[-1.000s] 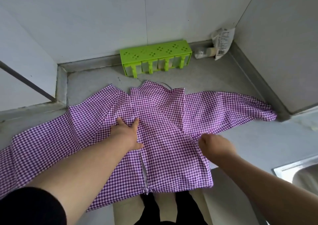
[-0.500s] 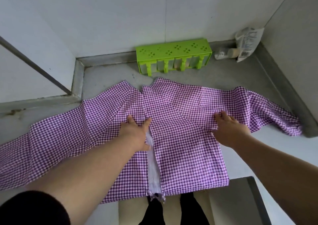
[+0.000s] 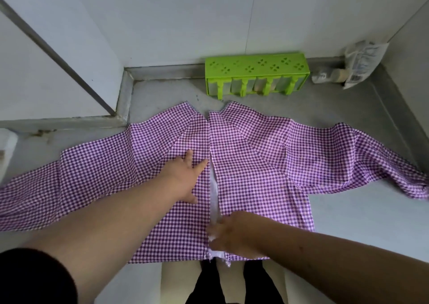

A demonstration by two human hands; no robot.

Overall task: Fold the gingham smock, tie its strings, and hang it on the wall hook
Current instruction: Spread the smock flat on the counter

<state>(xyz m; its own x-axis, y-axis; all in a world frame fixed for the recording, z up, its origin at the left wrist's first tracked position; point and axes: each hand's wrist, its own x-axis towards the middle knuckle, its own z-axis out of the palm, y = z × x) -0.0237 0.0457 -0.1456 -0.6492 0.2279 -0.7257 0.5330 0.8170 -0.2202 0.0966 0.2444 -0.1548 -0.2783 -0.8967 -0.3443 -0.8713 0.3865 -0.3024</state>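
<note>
The purple-and-white gingham smock (image 3: 255,164) lies spread flat on the grey counter, back side up. Its two back panels meet at a centre slit that shows a white lining (image 3: 213,194). The sleeves stretch out to the left (image 3: 58,182) and right (image 3: 371,164), and the right one is rumpled. My left hand (image 3: 185,178) presses flat on the left panel beside the slit, fingers spread. My right hand (image 3: 229,236) is at the bottom hem by the slit, its curled fingers pinching the white edge there. No strings or wall hook are in view.
A green plastic rack (image 3: 255,73) stands against the back wall behind the smock. A plastic bag and a small bottle (image 3: 352,69) sit in the back right corner. White walls close in the counter at the left, back and right. The counter's front edge is at my legs.
My right hand left the smock's right side and came down to the bottom hem at the centre slit. The left hand stayed pressed beside the slit. The view shifted left.
</note>
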